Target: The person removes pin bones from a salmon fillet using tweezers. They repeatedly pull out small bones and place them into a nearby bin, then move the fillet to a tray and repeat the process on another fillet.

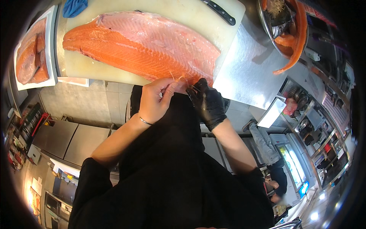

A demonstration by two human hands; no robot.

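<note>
A large raw salmon fillet (137, 45) lies flesh side up on a pale plastic cutting board (85, 67). At its lower right end, my bare left hand (158, 98), with a thin bracelet at the wrist, pinches a small, thin, pale strip between thumb and fingers; what the strip is cannot be told. My right hand (207, 104), in a black glove, is right beside it with fingers bent at the fillet's edge. Whether the gloved fingers grip something is unclear. A black-handled knife (220, 13) lies at the board's upper right, its blade mostly out of view.
At left, a white tray (53, 68) holds salmon pieces. A blue cloth or glove (75, 8) lies at the board's top left. At right, a metal bowl (264, 24) with fish trimmings stands on the steel counter (246, 77). Another person (276, 177) is in the background at lower right.
</note>
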